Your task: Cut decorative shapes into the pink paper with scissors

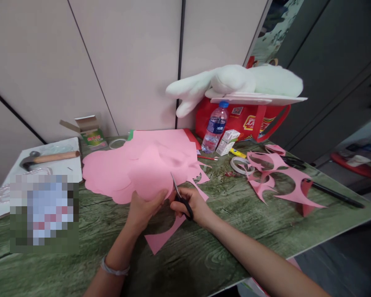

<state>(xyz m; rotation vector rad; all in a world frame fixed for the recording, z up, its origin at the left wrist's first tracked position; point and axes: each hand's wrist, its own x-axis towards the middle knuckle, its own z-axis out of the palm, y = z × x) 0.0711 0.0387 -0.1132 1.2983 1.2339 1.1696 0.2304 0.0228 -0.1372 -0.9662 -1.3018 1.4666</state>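
Observation:
My left hand [146,208] grips the lower edge of a pink paper sheet [148,171], its thumb lying on top and its other fingers hidden underneath. Black-handled scissors [183,200] are in my right hand [193,206], fingers closed round the handles. Their blades point up and away, at the paper's right edge near my left fingertips. A curved pink offcut [163,237] hangs or lies just below both hands; I cannot tell whether it is still joined. More pink paper [163,136] with rounded edges lies behind the sheet.
Pink scraps with round cut-outs [284,181] lie right, beside a tape roll [241,165]. A water bottle [214,128], small carton [228,142] and red bag [200,117] stand behind. A hammer [54,157] rests on a white board [76,173] at left, near an opened box [94,138].

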